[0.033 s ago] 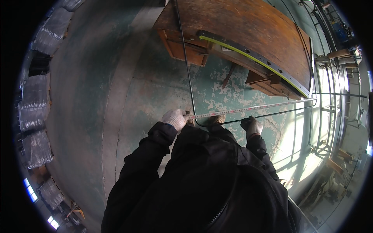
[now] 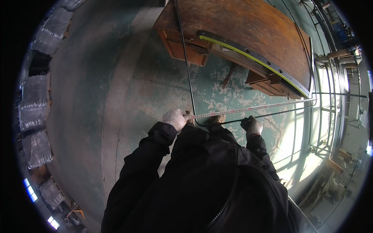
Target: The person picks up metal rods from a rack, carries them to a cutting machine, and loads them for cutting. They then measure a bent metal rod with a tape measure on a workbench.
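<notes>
My left hand (image 2: 176,118), in a pale knitted glove, is closed on the end of a tape measure (image 2: 241,110), beside a rounded corner of a dark bent metal rod frame (image 2: 279,112). From there the tape runs out straight to the right, a little above the frame's near side, toward its far right corner. My right hand (image 2: 252,126), gloved too with dark fingertips, is closed around that near side. The tape's case cannot be made out.
Beyond the frame stands a worn wooden desk (image 2: 233,19), with a long black and yellow-green spirit level (image 2: 258,58) along its near edge. Wheeled metal racks (image 2: 324,116) are at the right. Plastic-wrapped stacks (image 2: 35,101) line the left. My shoes (image 2: 217,119) are below the tape.
</notes>
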Demonstrator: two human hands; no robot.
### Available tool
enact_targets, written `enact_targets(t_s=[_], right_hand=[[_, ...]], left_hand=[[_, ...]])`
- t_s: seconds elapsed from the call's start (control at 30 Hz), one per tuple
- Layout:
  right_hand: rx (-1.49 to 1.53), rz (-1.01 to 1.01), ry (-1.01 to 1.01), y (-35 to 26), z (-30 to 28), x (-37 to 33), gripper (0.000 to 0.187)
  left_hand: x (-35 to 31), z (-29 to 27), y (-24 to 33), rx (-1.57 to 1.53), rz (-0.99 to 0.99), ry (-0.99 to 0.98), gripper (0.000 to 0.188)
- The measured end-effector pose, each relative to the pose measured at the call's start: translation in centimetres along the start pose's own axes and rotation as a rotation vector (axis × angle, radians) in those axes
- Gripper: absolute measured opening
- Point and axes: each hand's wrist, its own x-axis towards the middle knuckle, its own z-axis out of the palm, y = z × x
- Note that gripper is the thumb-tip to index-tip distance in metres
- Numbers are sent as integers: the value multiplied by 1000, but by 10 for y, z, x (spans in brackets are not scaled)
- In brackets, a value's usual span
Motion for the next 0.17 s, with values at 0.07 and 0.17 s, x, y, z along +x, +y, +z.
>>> enact_targets(t_s=[0.07,0.17], right_hand=[[66,71,-151,13,-9,16,20],[-294,-342,-215,18,-12,29,20]], left_hand=[[1,0,-6,22,-85,-39,46],[32,15,36,77,54,-48,53]])
